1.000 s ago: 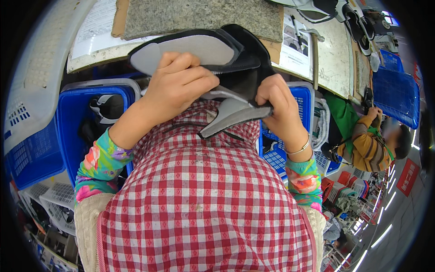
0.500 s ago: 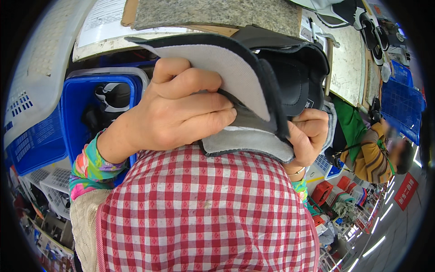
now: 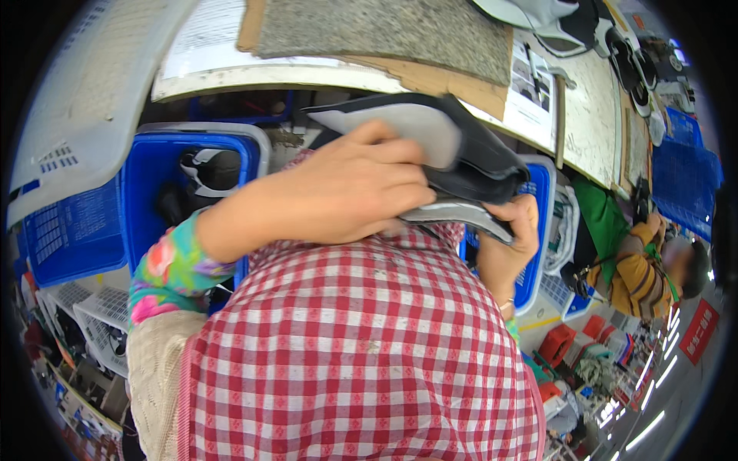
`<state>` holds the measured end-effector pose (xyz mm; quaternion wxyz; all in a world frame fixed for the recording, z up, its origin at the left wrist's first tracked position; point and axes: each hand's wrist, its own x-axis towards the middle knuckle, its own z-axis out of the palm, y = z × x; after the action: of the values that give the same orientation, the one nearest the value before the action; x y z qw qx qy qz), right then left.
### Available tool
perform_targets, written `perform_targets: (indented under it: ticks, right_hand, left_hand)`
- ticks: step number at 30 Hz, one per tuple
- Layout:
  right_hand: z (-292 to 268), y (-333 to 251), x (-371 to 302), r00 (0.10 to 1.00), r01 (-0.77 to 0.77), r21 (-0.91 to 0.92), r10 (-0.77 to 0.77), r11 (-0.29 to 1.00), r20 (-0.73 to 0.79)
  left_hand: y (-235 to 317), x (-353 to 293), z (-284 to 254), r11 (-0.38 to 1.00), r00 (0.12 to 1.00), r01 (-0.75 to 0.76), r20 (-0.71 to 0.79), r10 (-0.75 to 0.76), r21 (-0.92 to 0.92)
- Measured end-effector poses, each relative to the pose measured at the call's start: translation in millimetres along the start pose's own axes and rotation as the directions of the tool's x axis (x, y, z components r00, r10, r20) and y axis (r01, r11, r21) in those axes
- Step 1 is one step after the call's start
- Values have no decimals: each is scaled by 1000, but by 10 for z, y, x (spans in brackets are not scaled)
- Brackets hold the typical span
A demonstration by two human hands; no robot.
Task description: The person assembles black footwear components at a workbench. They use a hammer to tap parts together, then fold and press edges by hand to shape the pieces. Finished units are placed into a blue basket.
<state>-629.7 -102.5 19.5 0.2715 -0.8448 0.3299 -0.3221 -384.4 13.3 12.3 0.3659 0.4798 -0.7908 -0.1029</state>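
Observation:
Between my two hands is a black shoe upper (image 3: 489, 160) with pale grey lining, held in front of my apron just off the table's near edge. My left hand (image 3: 361, 184) grips its near left side with bent fingers; this hand is slightly smeared by motion. At the right end, my right hand (image 3: 511, 230) pinches the lower edge, thumb on top. The lining of the raised flap faces me, and a second grey-lined edge shows below it. The inside of the upper is mostly hidden.
A blue bin (image 3: 138, 173) with shoe parts stands at left, below a white plastic basket (image 3: 92, 100). Another blue bin (image 3: 544, 192) is at right. The worktable (image 3: 588, 115) carries a stone slab (image 3: 384, 38), papers, a hammer and shoes. A co-worker (image 3: 642, 269) sits at right.
The shoe upper has been tilted and folded flatter, so its black inside no longer shows. My left hand has shifted right across it, and my right hand has come lower on its edge.

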Motion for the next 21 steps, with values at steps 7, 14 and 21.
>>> perform_targets:
  ticks: [7, 14, 21]
  right_hand:
    - [-798, -324, 691, 799, 530, -467, -233, 708, 554]
    - [-336, -183, 164, 829, 395, -195, -256, 898, 497]
    - [-162, -158, 39, 884, 329, -232, -212, 915, 416]
  left_hand:
    - [65, 629, 410, 988, 984, -144, -99, 150, 64]
    - [242, 471, 267, 993, 997, 1, -81, -11, -117]
    - [242, 277, 387, 991, 991, 125, -39, -127, -55]
